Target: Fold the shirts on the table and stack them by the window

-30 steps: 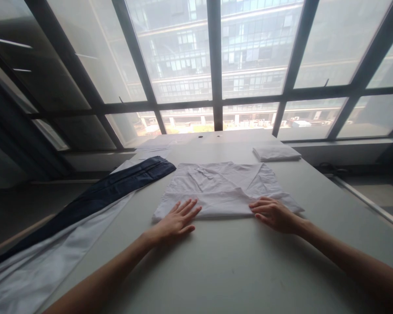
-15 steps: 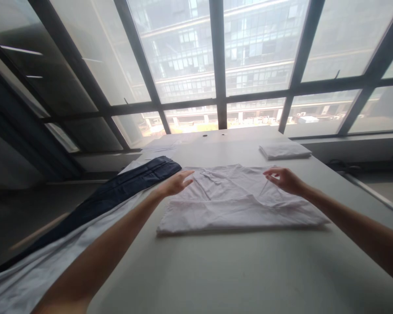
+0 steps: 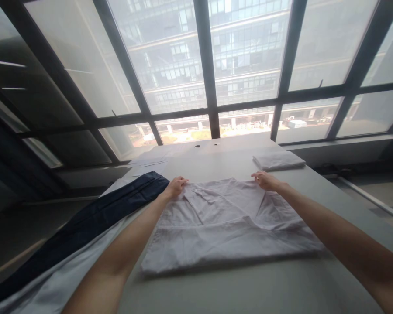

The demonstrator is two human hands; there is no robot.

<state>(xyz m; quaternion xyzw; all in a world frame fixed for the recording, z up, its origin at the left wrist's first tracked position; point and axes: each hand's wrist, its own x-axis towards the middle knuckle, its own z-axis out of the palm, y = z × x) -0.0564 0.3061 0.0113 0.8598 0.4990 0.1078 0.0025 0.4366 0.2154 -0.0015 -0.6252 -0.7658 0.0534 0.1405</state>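
Observation:
A white garment (image 3: 222, 222), probably a shirt, lies partly folded on the white table, with creases across its upper part and a folded band along its near side. My left hand (image 3: 176, 186) is closed on the garment's far left edge, thumb and fingers pinched together. At the far right edge, my right hand (image 3: 264, 179) pinches the cloth in the same way. Both forearms reach in along the garment's sides, and the right one covers part of its right edge.
Dark navy trousers (image 3: 118, 209) lie at the left over more white cloth (image 3: 62, 279). A folded white cloth (image 3: 278, 160) rests at the back right of the table (image 3: 209, 292). Large framed windows (image 3: 177, 56) stand behind the table's far edge.
Both hands have moved from hovering by the garment's sides to its far edge and closed on it. The garment looks drawn nearer and its folded band wider; the camera view has shifted slightly.

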